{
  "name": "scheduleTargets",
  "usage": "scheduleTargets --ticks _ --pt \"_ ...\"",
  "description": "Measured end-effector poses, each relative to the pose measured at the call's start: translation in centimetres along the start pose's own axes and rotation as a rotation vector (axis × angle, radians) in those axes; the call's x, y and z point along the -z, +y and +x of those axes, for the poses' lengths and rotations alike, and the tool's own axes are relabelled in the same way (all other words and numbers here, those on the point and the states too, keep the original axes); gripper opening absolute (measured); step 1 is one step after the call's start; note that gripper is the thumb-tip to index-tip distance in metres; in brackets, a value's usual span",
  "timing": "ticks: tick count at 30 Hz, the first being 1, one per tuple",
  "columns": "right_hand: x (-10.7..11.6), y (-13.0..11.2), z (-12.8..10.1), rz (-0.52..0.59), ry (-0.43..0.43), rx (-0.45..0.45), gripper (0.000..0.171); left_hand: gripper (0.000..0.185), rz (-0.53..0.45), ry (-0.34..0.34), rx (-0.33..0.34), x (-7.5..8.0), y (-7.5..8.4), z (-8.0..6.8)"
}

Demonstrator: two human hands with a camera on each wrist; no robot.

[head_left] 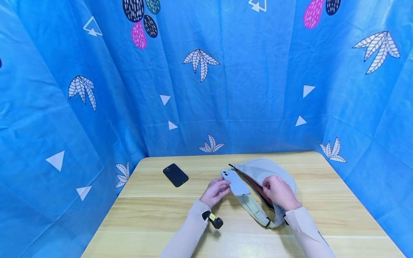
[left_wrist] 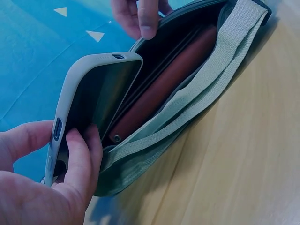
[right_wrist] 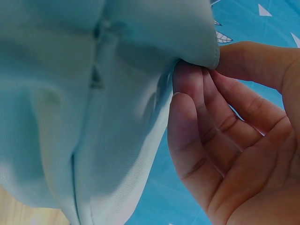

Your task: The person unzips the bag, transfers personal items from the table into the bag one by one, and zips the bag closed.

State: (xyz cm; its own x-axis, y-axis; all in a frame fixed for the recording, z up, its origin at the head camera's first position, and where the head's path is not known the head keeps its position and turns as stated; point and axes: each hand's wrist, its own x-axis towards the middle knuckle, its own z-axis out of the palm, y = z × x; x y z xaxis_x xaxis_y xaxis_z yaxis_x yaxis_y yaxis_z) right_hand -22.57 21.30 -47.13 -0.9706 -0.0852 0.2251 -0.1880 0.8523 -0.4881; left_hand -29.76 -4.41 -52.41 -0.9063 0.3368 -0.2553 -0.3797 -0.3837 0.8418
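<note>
The phone (head_left: 235,182), in a pale case, sits at the centre of the head view, just left of the bag's (head_left: 267,172) open mouth and slightly above the surface (head_left: 155,215). Its long axis runs from upper left to lower right in that frame. In the left wrist view its top edge points into the opening, right beside the reddish-brown lining (left_wrist: 164,89). The left hand (head_left: 215,191) is grasping the phone by its lower end, thumb on one long edge and fingers (left_wrist: 82,159) curled round the other, so the phone lies directly ahead of that grip, toward the bag. The right hand (head_left: 280,191) rests on the bag to the right of the phone, its fingertips (right_wrist: 187,82) pinching the fabric edge and holding the mouth apart. A pale strap (left_wrist: 206,84) trails along the bag's near side. The left hand is the one at the phone. A dark phone (head_left: 175,175) lies well apart in the left of the head view.
</note>
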Motion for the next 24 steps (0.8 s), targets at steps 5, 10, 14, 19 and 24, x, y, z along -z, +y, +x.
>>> scheduleTargets --ticks 5,10,14,19,24 --pt "0.0 0.0 0.0 0.005 -0.002 -0.002 0.009 0.065 0.007 -0.001 -0.001 -0.6 -0.5 -0.1" --pt "0.1 0.0 0.0 0.006 0.004 0.002 0.009 0.071 0.016 0.003 0.003 -0.9 -1.0 0.1" --pt "0.1 0.1 0.1 0.012 0.008 0.007 0.011 0.071 0.023 -0.002 0.010 -1.2 -1.3 0.2" --pt "0.1 0.1 0.0 0.015 0.009 0.011 0.011 0.073 0.030 -0.003 0.015 -1.6 -1.6 0.0" --pt "0.1 0.2 0.0 0.016 0.013 0.008 0.011 0.074 0.043 -0.003 0.012 -2.0 -1.8 0.0"
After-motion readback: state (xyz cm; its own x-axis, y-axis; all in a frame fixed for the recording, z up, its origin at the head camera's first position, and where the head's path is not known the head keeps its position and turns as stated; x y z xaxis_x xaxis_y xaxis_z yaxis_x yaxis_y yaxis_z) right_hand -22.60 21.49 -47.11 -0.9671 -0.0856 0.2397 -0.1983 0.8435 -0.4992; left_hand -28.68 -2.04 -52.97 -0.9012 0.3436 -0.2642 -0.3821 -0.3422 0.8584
